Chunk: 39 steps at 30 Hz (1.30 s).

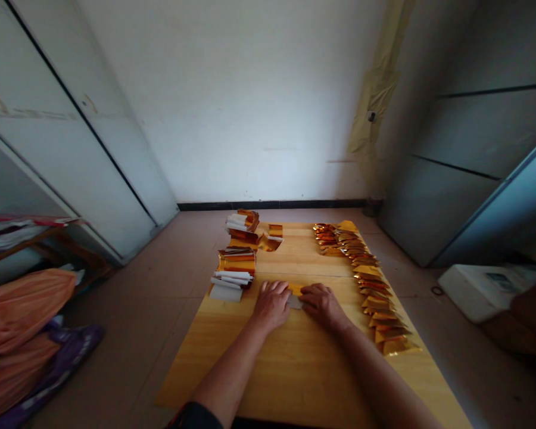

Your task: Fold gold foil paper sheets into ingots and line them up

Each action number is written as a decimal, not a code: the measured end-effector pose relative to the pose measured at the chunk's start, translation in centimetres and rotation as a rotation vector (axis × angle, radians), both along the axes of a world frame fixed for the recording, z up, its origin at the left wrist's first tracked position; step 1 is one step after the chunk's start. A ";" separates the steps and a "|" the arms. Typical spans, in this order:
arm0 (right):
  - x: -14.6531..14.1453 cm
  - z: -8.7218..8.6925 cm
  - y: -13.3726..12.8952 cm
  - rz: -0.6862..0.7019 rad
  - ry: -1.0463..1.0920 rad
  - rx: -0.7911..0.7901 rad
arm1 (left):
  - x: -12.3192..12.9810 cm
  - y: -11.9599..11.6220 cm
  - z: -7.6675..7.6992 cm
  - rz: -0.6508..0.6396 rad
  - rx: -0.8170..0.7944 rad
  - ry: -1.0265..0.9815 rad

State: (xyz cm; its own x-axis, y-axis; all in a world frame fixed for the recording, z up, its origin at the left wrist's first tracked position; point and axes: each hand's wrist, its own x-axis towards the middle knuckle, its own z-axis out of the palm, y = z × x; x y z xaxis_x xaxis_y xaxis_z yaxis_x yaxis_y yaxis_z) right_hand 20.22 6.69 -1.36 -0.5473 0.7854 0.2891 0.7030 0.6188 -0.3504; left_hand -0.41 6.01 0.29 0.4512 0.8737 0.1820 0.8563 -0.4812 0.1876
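A small sheet of gold foil paper [296,300] lies on the wooden board between my hands, its gold side showing at the far edge and its pale back nearer to me. My left hand [272,304] presses on the sheet's left end with fingers curled. At the right end, the fingers of my right hand [322,304] are bent over the paper; the fingertips partly hide it. Left of my hands are stacks of curled gold and white paper sheets [236,262]. A long row of folded gold paper pieces [375,292] overlaps along the board's right side.
The wooden board [295,369] extends toward me under both forearms. A couple of loose gold sheets [272,238] lie near its far edge. On the floor are orange and purple bags [22,333] at left and a white box [469,292] at right. Cabinets stand on both sides.
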 end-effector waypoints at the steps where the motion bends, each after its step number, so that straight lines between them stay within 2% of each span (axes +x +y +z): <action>1: -0.1 0.0 0.1 -0.010 -0.001 -0.004 | 0.0 0.0 0.0 -0.016 -0.007 -0.005; 6: -0.3 -0.2 0.9 -0.058 0.029 -0.044 | 0.4 0.0 -0.4 -0.028 -0.007 -0.029; 13: 0.3 0.0 1.5 0.029 0.093 -0.067 | 1.2 -0.8 -1.4 0.045 0.075 -0.018; 22: 0.0 -0.2 2.1 0.022 0.147 -0.110 | 1.2 -1.3 -1.5 0.058 0.072 -0.045; 29: -1.6 0.9 2.0 -0.184 -0.011 -0.192 | 0.7 -1.7 -1.2 0.024 0.045 -0.078; 34: -2.3 2.1 1.5 -0.200 -0.143 -0.154 | 0.8 -1.5 -2.0 0.068 0.011 -0.109; 39: -2.4 2.1 1.7 -0.198 -0.213 -0.149 | 0.7 -1.5 -2.4 0.053 0.024 -0.110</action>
